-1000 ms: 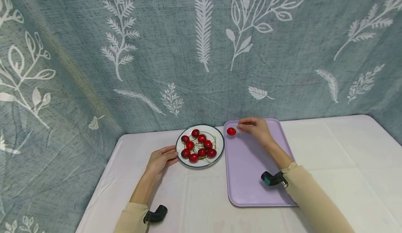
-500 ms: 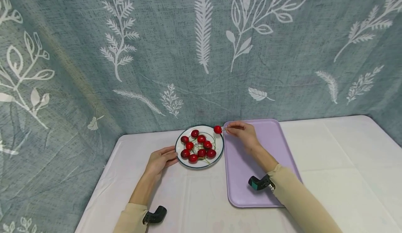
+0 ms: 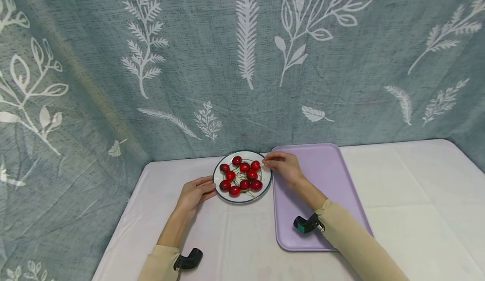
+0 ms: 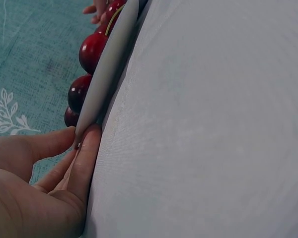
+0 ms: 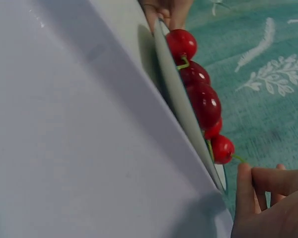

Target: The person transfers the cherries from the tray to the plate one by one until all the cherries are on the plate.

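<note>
A white plate (image 3: 240,197) with a dark rim holds several red cherries (image 3: 234,191) with green stems. At its left edge my left hand (image 3: 194,192) pinches the rim. The left wrist view shows the thumb (image 4: 54,142) above the rim and fingers below it. Over the plate's right edge, my right hand (image 3: 285,166) pinches the stem of one bright red cherry (image 3: 255,165). In the right wrist view that cherry (image 5: 222,149) is at the plate's near end, its stem running to my fingertips. I cannot tell whether it rests on the plate.
A lilac tray (image 3: 299,239) lies right beside the plate, under my right forearm. A white cloth (image 3: 413,205) covers the table. Behind the table hangs a blue-green curtain (image 3: 212,62) with white leaf patterns.
My right hand has carried the cherry by its stem leftward from above the tray to the plate's right side. My left hand has stayed at the plate's rim.
</note>
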Demonstrator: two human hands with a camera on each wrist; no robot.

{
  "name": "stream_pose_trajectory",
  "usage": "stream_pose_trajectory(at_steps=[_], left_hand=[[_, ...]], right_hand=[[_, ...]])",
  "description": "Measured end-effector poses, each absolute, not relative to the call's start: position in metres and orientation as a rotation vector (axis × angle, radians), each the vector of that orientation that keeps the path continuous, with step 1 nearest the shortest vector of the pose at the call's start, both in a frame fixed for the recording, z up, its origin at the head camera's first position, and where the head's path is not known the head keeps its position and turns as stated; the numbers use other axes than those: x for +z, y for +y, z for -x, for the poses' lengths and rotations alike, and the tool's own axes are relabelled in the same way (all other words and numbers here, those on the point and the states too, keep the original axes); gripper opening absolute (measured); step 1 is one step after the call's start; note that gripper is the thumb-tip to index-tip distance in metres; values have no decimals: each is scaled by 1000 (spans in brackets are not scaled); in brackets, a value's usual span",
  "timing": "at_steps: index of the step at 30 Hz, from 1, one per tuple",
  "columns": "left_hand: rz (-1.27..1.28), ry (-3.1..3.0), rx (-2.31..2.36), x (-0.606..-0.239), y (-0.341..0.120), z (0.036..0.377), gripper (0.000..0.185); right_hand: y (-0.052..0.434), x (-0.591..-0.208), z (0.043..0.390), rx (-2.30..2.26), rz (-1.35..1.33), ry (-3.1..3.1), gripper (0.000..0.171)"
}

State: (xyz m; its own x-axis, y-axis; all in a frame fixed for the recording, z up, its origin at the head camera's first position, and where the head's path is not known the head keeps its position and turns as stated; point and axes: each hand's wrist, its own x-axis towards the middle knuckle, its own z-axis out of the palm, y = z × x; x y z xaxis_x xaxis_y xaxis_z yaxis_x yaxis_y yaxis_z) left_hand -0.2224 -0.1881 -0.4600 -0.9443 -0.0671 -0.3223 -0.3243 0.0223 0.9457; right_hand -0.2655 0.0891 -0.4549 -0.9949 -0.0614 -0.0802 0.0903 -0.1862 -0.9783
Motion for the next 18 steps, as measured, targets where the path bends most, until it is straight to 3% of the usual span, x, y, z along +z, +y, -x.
stream_pose_trajectory(at_steps=[18], left_hand=[[394,2126,2034,-461,-187,218,42]], right_hand=[[88,-451,261,-2218,-24,2022,21]])
